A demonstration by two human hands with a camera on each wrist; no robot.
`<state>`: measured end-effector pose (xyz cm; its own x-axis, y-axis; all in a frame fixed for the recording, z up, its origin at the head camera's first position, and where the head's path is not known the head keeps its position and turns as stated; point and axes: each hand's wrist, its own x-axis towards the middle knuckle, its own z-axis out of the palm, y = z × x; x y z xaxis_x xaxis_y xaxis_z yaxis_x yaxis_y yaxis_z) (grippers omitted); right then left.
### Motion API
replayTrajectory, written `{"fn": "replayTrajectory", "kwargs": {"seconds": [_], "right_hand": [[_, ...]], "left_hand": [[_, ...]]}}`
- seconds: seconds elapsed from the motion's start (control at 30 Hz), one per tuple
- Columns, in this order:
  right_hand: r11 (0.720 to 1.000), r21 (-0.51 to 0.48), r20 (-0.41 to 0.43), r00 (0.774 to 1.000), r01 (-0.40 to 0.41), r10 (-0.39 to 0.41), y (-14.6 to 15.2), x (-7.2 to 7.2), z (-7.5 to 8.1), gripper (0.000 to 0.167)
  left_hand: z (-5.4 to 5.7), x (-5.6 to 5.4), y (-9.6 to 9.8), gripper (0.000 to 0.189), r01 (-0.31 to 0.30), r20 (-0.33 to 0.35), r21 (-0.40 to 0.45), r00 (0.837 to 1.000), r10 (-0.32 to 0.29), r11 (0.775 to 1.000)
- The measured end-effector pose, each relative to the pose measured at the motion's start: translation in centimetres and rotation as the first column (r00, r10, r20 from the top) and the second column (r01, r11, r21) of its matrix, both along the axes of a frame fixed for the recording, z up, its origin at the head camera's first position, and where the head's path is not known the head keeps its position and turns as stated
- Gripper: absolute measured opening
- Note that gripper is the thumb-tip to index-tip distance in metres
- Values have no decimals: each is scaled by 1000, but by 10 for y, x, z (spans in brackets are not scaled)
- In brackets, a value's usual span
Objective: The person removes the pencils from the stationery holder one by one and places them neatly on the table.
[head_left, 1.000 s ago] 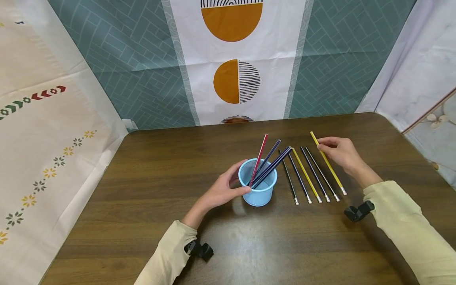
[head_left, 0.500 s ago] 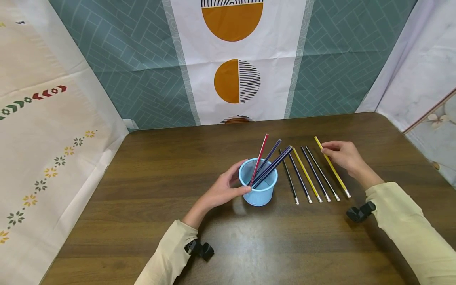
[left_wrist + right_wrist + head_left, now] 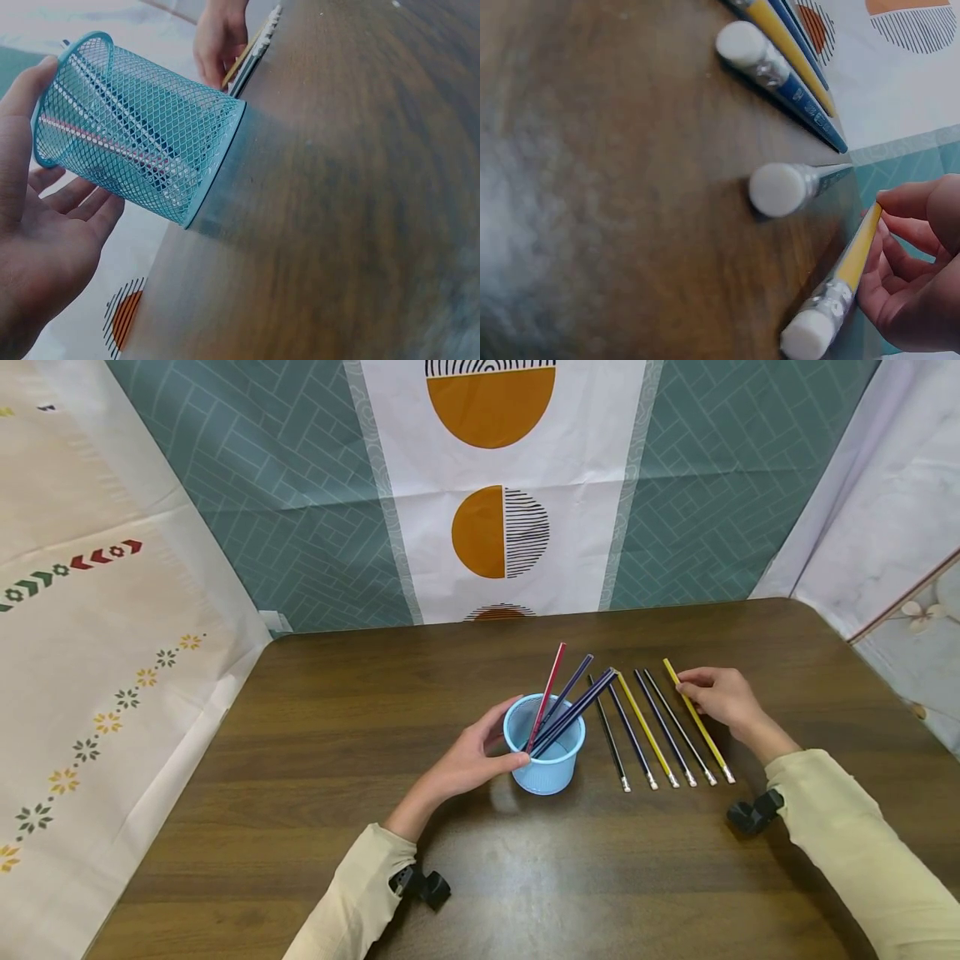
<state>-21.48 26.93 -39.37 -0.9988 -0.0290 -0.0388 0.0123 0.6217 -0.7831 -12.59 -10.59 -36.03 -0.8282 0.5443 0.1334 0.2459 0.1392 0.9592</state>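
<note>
My left hand (image 3: 480, 752) grips a light blue mesh cup (image 3: 550, 772), thumb at the near side of the rim and fingers round the far side. Inside the cup lean a red pencil (image 3: 548, 689) and several dark blue pencils (image 3: 576, 716). On the right, my right hand (image 3: 720, 697) pinches a yellow pencil (image 3: 701, 727) between thumb and fingertips. In the right wrist view this pencil's white eraser (image 3: 808, 335) points toward the camera. Left of it, several pencils lie in a row, among them a second yellow pencil (image 3: 647, 727) and a black pencil (image 3: 610, 739).
The brown wooden table (image 3: 300, 760) carries the cup and the row of pencils. Behind it hangs a teal cloth (image 3: 300, 527) with a white patterned panel (image 3: 577, 552). A dark camera mount (image 3: 753, 812) sits on the right wrist, another camera mount (image 3: 420, 885) on the left.
My right hand has drawn the yellow pencil toward the near side, and it now lies almost parallel beside the row's right end. The left hand and cup stay in place.
</note>
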Motion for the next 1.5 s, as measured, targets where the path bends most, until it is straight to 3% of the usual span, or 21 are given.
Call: {"fn": "replayTrajectory", "kwargs": {"seconds": [0.6, 1.13, 1.5], "right_hand": [[990, 137, -19, 1000, 12, -9, -3, 3, -5, 32], [993, 117, -4, 1000, 15, -15, -2, 2, -5, 31], [999, 31, 34, 999, 8, -9, -4, 3, 1, 33]], "left_hand": [[0, 0, 0, 71, 4, -10, 7, 1000, -4, 1000], [-1, -1, 0, 72, 5, -14, 7, 1000, -5, 1000], [0, -1, 0, 72, 7, -13, 0, 1000, -7, 1000]]}}
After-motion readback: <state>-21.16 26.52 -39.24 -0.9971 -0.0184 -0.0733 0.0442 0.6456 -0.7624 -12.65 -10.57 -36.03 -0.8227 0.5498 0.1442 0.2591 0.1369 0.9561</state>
